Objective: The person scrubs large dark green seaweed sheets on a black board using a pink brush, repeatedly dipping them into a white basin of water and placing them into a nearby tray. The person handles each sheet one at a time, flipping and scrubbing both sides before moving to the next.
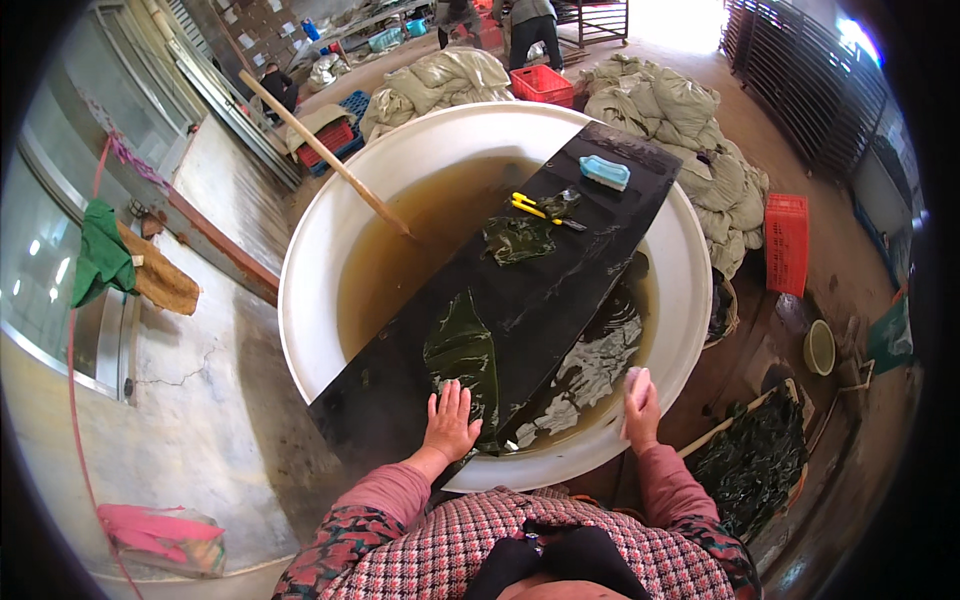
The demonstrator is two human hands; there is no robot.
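Observation:
A dark black board (390, 400) lies slantwise across a big round white tub (310, 250) of brown water. On its near part a long, wet, dark green kelp blade (465, 350) is spread out. My left hand (452, 425) is open, its fingers laid on the blade's lower left edge. Over the tub's near right rim, my right hand (643, 412) is closed around a pale pink oblong block (634, 385), its exact kind unclear. Farther up the board are a smaller kelp piece (518, 241), yellow-handled snips (530, 206) and a blue scrub brush (605, 172) with pale bristles.
A wooden pole (320, 150) leans in the tub. Cloth-covered heaps (655, 100) stand behind it, with red crates (787, 240) nearby. At the right lie more dark kelp (755, 460) and a bowl (819, 347). People (530, 30) are at the back.

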